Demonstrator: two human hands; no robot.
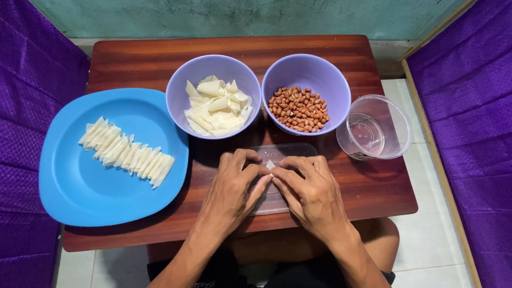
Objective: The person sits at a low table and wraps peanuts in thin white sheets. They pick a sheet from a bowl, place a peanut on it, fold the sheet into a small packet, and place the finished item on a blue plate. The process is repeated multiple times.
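Note:
My left hand (234,186) and my right hand (309,189) meet over a clear plastic lid (282,151) lying on the wooden table (373,186). Both pinch a small pale wrapper piece (270,165) between fingertips, thumbs touching. Beyond them stands a lilac bowl (178,96) with loose pale wrapper pieces (217,106), and beside it a second lilac bowl (333,80) holding peanuts (298,109). At the left a blue square plate (85,186) carries a row of folded pale wrappers (128,151).
A clear plastic cup (376,128) lies tilted at the table's right side. Purple fabric (32,80) hangs on both sides. Tiled floor (426,229) shows to the right, and my legs sit under the table's near edge.

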